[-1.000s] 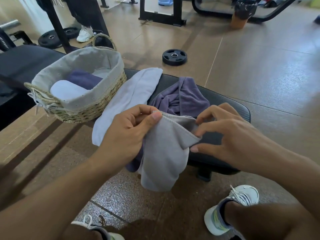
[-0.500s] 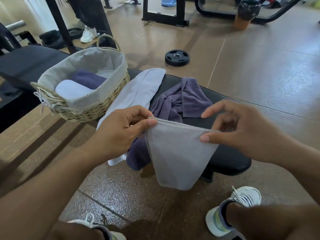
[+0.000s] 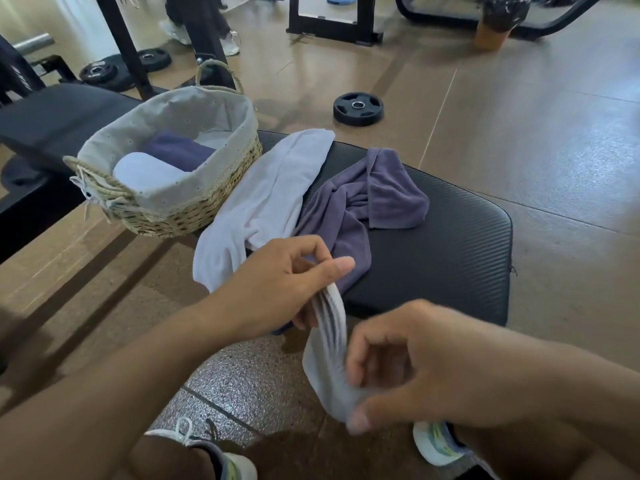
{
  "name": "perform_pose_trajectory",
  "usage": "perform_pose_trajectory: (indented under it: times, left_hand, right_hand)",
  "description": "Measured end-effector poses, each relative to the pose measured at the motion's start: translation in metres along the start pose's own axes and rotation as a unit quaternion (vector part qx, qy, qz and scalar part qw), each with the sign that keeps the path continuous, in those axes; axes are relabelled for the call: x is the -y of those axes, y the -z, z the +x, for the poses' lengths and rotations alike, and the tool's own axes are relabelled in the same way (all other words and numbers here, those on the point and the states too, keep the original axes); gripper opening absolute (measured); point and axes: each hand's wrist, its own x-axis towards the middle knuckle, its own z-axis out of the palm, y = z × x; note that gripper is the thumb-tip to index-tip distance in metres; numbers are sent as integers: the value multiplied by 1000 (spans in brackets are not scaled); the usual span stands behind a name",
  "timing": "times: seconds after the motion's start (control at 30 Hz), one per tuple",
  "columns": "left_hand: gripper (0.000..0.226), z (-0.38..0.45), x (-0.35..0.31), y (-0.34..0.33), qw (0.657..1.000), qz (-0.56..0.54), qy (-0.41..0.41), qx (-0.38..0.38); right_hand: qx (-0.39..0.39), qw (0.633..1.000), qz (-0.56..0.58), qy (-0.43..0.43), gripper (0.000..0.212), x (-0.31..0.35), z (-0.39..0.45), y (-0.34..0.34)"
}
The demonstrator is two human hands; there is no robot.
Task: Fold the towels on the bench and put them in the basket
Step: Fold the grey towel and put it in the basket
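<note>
— So, what do the hands hold?
— Both pinch a gray towel [image 3: 329, 355]: left hand [image 3: 280, 282] on top, right hand [image 3: 408, 368] at the bottom.
— And the basket [image 3: 194, 216]?
— Past the left hand.

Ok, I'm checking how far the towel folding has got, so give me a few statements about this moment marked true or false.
1. The woven straw basket with grey cloth lining already holds two folded towels. True.
2. Both hands hold the small light grey towel. True: the left hand pinches its top, the right hand grips lower down.
3. The padded black bench has no towels left on it. False: a white towel and a crumpled purple towel lie there.
4. The basket stands on the floor. False: it sits on the bench, beside the white towel.
5. A round black weight plate lies on the floor beyond the bench. True.
</note>
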Motion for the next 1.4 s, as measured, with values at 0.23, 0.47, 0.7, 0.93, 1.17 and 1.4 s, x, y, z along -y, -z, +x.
perform_pose_trajectory:
  times: [0.23,0.47,0.7,0.93,1.17,1.4]
  left_hand:
    - [23,-18,5,-2,935,314,-146,80]
    - [30,-19,-3,10,934,274,-207,97]
    - [39,-24,-9,8,946,209,-207,136]
    - [42,-30,-19,10,955,200,-211,61]
    - [34,-24,-20,28,975,115,-184,-39]
    - [34,-10,-15,45,972,67,-170,-150]
  right_hand:
    - [19,971,-227,-74,15,-24,10,7]
    - [-94,981,-172,0,46,-41,24,12]
    - [-52,988,-130,62,37,-37,31,-1]
    - [-48,990,-128,44,37,-37,33,-3]
    - [-69,989,-132,-7,25,-48,37,5]
    - [-138,981,-134,-5,18,-54,37,25]
